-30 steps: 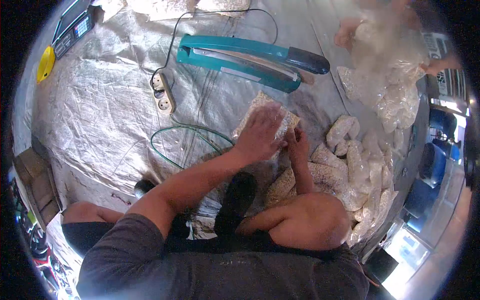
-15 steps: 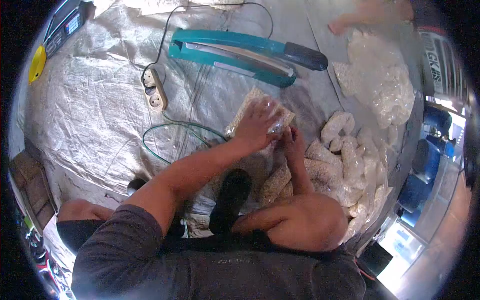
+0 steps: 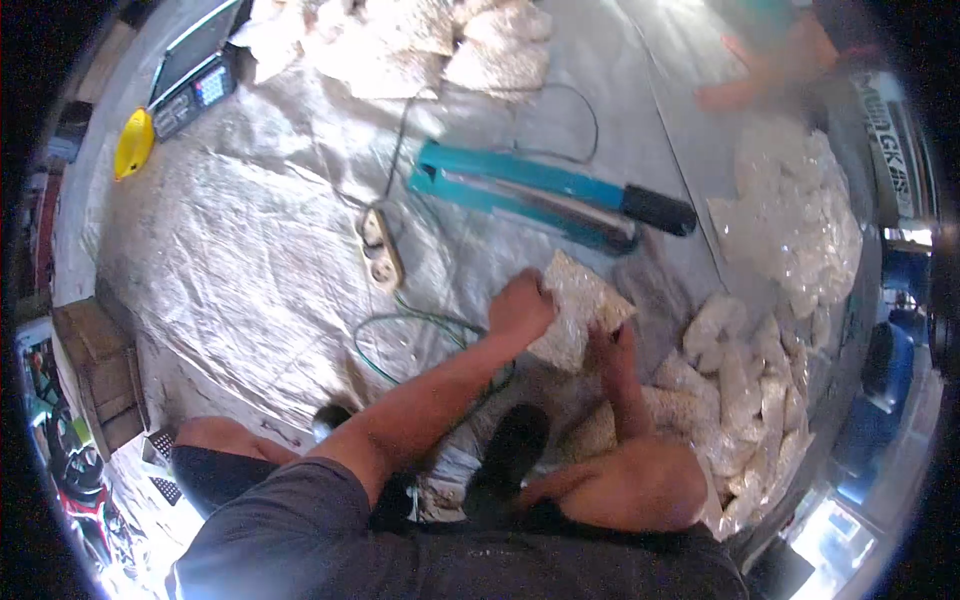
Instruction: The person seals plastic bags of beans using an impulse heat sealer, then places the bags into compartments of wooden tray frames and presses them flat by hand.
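Our left hand point(image 3: 522, 310) is at the left edge of a clear bag point(image 3: 580, 310) of pale, grainy contents, its fingers curled; we cannot tell whether they pinch the plastic. Our right hand point(image 3: 613, 350) grips the same bag by its lower right edge, thumb uppermost. We have the bag in front of us, tilted, above the silvery sheet point(image 3: 250, 230) that covers the floor.

Just beyond it we see a teal sealer point(image 3: 540, 178), lying aslant with its black handle point(image 3: 660, 209) toward our right. To our left a white power strip point(image 3: 381, 250) lies on the sheet, and a green cable point(image 3: 420, 316) loops near our left forearm. Near our right knee, more filled bags point(image 3: 745, 400) are heaped together. Past them we see a shiny pile of clear plastic point(image 3: 790, 230), with another person's blurred hand point(image 3: 775, 68) above it. Farther off lie pale packed bags point(image 3: 410, 50), a dark scale point(image 3: 190, 105) and, beside it, a yellow object point(image 3: 133, 145).
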### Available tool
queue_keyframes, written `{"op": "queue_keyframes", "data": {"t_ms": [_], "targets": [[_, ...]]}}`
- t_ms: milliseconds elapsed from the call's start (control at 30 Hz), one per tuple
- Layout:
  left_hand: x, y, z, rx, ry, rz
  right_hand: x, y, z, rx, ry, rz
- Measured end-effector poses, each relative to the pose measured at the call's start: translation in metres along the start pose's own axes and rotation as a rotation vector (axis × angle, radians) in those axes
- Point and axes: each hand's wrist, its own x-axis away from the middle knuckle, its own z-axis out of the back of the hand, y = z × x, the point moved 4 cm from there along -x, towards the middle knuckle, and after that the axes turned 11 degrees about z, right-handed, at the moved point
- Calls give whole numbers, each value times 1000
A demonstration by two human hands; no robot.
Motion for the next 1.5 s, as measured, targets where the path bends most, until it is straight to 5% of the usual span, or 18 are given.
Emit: {"op": "queue_keyframes", "data": {"t_ms": [33,100,133,233,333,367,433,500,533,600,667,833,1000,1033,1167,1267,1367,1500], "targets": [[-5,-1,-1,16,9,-64,-1,4,-6,-69,32,155],[-17,-16,-12,67,-39,-123,15,-69,-5,-83,40,-223],[-18,-22,-11,102,-106,-115,12,-98,-6,-68,-7,-125],[21,-29,11,816,-748,305,25,-183,-4,-122,-171,72],[76,-9,49,1193,-1104,472,35,-289,-4,-326,-346,71],[111,9,86,1286,-1093,525,45,-319,-5,-369,-379,-5],[157,39,172,977,-803,-117,66,-420,-7,-431,-477,-93],[215,46,249,1177,-890,-74,104,-474,-14,-547,-548,-183],[254,42,281,1522,-1140,307,125,-511,-10,-599,-583,-220],[332,60,388,1319,-959,582,170,-622,16,-630,-570,-349],[394,104,492,1497,-1223,197,207,-721,38,-1044,-586,-259],[482,216,694,1204,-690,335,239,-743,12,-1261,-680,-563],[468,261,815,965,-376,235,196,-903,-53,-1343,-1002,-376],[452,264,830,974,-389,282,177,-879,-67,-1310,-964,-539],[362,276,885,879,-368,106,84,-930,-113,-1017,-747,-266],[285,306,934,868,-473,59,18,-1003,-114,-1134,-738,-318],[185,297,998,160,-484,-28,-58,-1040,-142,-758,-673,-107],[182,450,1096,977,-663,123,-135,-1178,-107,-1092,-614,-90]]}}
